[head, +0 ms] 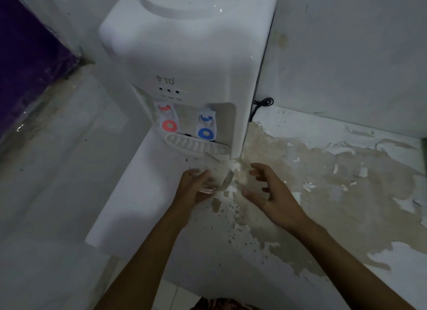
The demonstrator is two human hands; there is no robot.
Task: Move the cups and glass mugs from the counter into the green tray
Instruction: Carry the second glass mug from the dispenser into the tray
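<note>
A clear glass mug [218,175] is tilted just above the white counter [147,194], in front of the water dispenser's drip tray. My left hand [193,188] is wrapped around its left side and holds it. My right hand [268,192] hovers just to the right of the mug with its fingers spread, holding nothing. The green tray itself is hidden; only a thin green sliver [424,145] shows at the far right edge.
A white water dispenser [184,62] with a red tap [166,118] and a blue tap [206,126] stands at the back against the wall. Its black cord [262,104] hangs on its right side. The counter's paint peels to the right. A purple object [27,62] sits far left.
</note>
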